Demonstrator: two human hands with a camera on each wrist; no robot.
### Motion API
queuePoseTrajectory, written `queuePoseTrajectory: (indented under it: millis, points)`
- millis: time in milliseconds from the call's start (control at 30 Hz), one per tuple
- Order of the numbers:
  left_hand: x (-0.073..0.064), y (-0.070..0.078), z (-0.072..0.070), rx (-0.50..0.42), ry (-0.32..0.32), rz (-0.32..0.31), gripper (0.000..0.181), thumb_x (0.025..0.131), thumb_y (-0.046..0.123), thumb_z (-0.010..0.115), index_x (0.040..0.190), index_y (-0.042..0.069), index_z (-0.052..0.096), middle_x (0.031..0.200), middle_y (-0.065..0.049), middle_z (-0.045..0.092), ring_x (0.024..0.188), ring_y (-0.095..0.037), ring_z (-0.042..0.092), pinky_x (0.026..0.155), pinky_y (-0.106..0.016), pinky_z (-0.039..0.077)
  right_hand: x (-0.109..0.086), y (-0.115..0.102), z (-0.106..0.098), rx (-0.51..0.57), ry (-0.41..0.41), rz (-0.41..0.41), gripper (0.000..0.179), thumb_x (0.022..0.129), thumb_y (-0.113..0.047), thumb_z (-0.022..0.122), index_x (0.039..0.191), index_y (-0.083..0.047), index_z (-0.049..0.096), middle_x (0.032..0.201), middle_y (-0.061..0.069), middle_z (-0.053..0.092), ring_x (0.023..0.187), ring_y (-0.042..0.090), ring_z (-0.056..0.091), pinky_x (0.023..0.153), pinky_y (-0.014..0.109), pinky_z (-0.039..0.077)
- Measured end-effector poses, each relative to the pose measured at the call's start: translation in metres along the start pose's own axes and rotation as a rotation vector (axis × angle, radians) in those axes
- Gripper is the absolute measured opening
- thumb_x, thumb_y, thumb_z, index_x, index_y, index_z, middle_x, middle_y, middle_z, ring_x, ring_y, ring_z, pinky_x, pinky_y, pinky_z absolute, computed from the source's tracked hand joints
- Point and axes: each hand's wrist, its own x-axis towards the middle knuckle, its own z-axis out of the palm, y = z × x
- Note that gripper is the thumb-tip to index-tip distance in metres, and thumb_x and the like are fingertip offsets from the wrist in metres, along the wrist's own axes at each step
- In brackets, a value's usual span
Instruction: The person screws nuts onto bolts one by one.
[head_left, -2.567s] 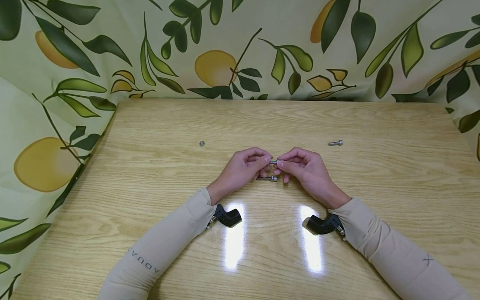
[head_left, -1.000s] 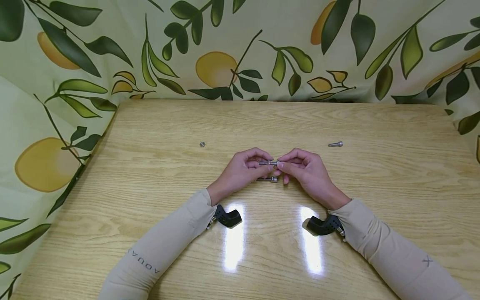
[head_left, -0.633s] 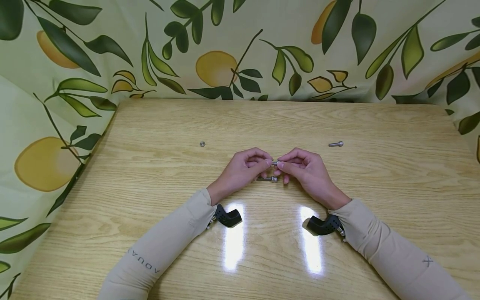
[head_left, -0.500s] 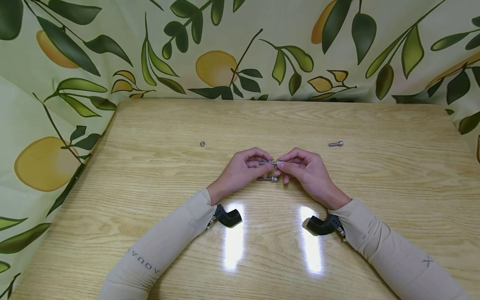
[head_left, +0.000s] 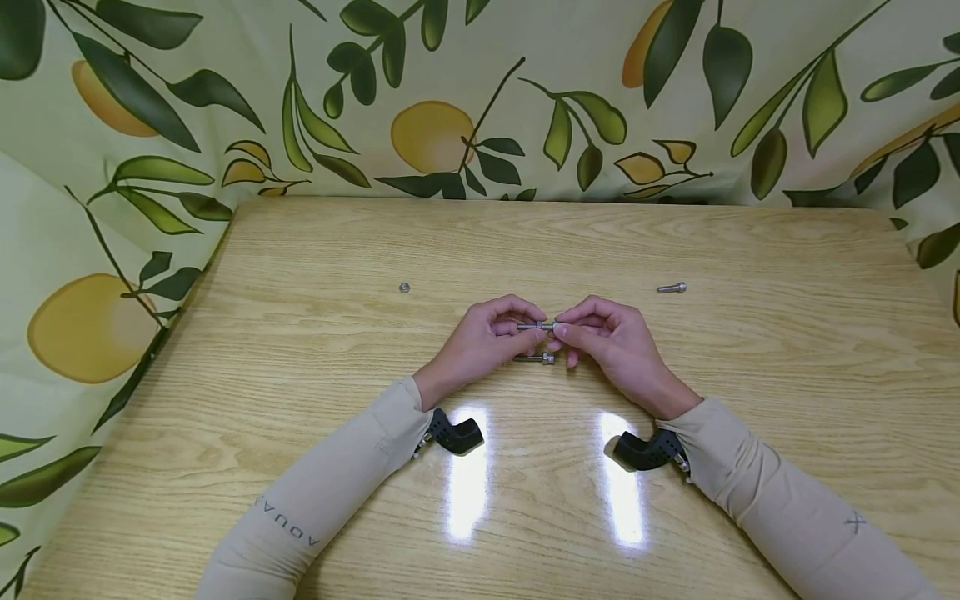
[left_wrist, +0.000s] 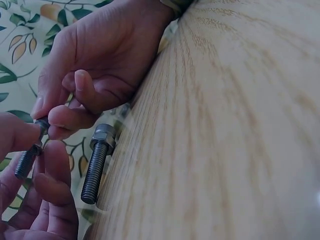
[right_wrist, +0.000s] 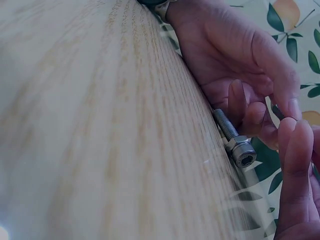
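Right hand (head_left: 618,346) pinches a bolt (head_left: 528,327) by its head above the tabletop (head_left: 337,333) as the left hand (head_left: 483,342) grips the nut (head_left: 538,324) around its shank. The bolt's long axis runs side to side, threaded tip pointing left. The left thumb (head_left: 523,342), covering the shank moments earlier, now sits lower, exposing threads.

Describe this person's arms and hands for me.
The left sleeve and right sleeve are both long and beige; dark lettering marks the left, an X-like mark the right. A black angular device sits at each wrist. Left hand and right hand are ungloved.
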Motion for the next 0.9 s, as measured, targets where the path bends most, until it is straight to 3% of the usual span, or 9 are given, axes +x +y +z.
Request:
queuePoseTrajectory:
  millis: [167, 433, 733, 900]
  points:
    - [-0.0001, -0.0003, -0.0001, -0.023, -0.018, -0.004, 0.022, 0.099, 0.021, 0.071, 0.120, 0.014, 0.068, 0.111, -0.008, 0.077, 0.083, -0.009, 0.070, 0.070, -0.022, 0.054, -0.0005, 0.0001, 0.0001, 0.003, 0.005, 0.000, 0.015, 0.100, -0.008, 0.067, 0.110, 0.003, 0.067, 0.087, 0.004, 0.079, 0.062, 0.014, 0.065, 0.062, 0.026, 0.057]
    - [0.0007, -0.0017, 0.0004, -0.001, 0.012, 0.028, 0.018, 0.102, 0.022, 0.066, 0.118, 0.012, 0.069, 0.086, -0.007, 0.072, 0.073, -0.013, 0.064, 0.061, -0.021, 0.046, 0.0001, 0.0014, 0.0000, 0.022, -0.006, -0.007, 0.014, 0.101, -0.008, 0.067, 0.110, 0.003, 0.067, 0.090, 0.004, 0.079, 0.066, 0.015, 0.069, 0.063, 0.027, 0.058]
    - [0.0018, -0.0026, -0.0002, -0.025, -0.011, 0.003, 0.022, 0.098, 0.021, 0.072, 0.119, 0.013, 0.069, 0.115, -0.007, 0.074, 0.081, -0.007, 0.069, 0.066, -0.020, 0.050, 0.0005, 0.0010, -0.0003, 0.007, 0.001, 0.000, 0.013, 0.100, -0.009, 0.067, 0.109, 0.001, 0.068, 0.087, 0.001, 0.078, 0.062, 0.014, 0.065, 0.062, 0.027, 0.057]
    - [0.0016, -0.0023, 0.0007, -0.019, 0.010, 0.019, 0.019, 0.102, 0.023, 0.068, 0.118, 0.013, 0.069, 0.094, -0.007, 0.073, 0.075, -0.011, 0.066, 0.062, -0.021, 0.048, 0.0008, 0.0015, -0.0007, 0.015, -0.014, -0.002, 0.014, 0.101, -0.011, 0.067, 0.110, 0.000, 0.067, 0.091, 0.002, 0.079, 0.068, 0.015, 0.069, 0.063, 0.027, 0.058]
